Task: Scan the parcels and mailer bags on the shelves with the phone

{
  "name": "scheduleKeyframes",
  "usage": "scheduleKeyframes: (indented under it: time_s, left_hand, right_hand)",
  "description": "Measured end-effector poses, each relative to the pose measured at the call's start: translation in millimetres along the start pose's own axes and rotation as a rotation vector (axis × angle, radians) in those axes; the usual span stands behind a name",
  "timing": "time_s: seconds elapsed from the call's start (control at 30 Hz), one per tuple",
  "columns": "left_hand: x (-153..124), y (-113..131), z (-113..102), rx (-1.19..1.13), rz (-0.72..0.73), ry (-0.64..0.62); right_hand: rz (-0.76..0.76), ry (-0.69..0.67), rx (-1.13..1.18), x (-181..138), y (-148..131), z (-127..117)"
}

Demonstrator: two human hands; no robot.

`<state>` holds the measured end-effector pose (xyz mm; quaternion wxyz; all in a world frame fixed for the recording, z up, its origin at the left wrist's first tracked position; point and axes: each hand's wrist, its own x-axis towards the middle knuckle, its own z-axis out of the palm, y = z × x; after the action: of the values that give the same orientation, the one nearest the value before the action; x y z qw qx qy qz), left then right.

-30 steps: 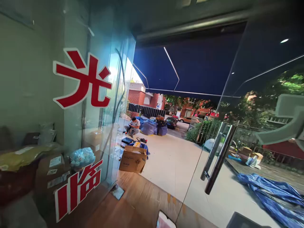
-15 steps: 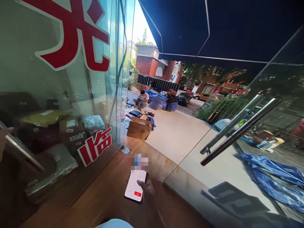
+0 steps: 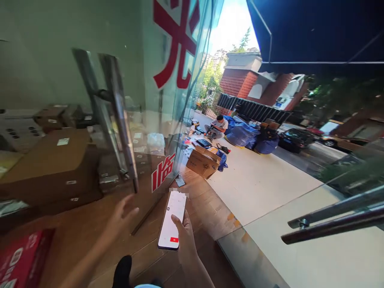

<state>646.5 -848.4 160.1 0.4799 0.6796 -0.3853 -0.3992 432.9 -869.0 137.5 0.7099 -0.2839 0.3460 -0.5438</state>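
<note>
My right hand [image 3: 183,236] is closed round a smartphone [image 3: 172,220] with a lit white screen, held low in front of me over the wooden floor. My left hand [image 3: 123,212] is open with fingers spread, reaching toward the left glass door just below its steel handle [image 3: 120,116], apart from it. The glass door [image 3: 168,100] carries large red characters. My dark shoe [image 3: 121,272] shows at the bottom.
Cardboard boxes [image 3: 51,164] are stacked behind the left glass. The right glass door's steel handle [image 3: 336,218] juts in at lower right. Outside, an open carton [image 3: 204,162] sits on the pavement, a person [image 3: 217,127] squats by blue bags, and cars are parked beyond.
The view has swung left and down. My left hand has come into view, open near the left door handle. The phone stays in my right hand.
</note>
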Motion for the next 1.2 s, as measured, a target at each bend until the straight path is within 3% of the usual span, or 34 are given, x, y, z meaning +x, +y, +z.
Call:
scheduleKeyframes:
  time_s: [0.13, 0.23, 0.3, 0.5, 0.7, 0.87, 1.07, 1.2]
  left_hand:
    - [-72, -21, 8, -0.352, -0.250, -0.286]
    - [-109, -19, -14, -0.525, -0.305, -0.420]
    - [-130, -20, -38, -0.610, -0.342, -0.438]
    - [-200, -50, -139, -0.777, -0.348, -0.190]
    - [-281, -86, -256, -0.813, -0.313, 0.032]
    - [-335, -117, -331, -0.903, -0.276, 0.175]
    - [-366, -168, -407, -1.046, -0.099, 0.224]
    - [-371, -196, -471, -1.061, -0.009, 0.214]
  right_hand:
    - [0.125, -0.095, 0.017, -21, 22, 29]
    - [0.236, -0.185, 0.031, -48, 44, 55]
    - [0.312, -0.245, 0.057, -69, 62, 76]
    - [0.433, -0.483, -0.052, -141, 129, 150]
    - [0.545, -0.653, -0.146, -223, 221, 232]
    - [0.653, -0.801, -0.137, -279, 282, 288]
    - [0.798, -1.017, -0.156, -310, 325, 354]
    - [0.847, -1.071, -0.137, -322, 372, 405]
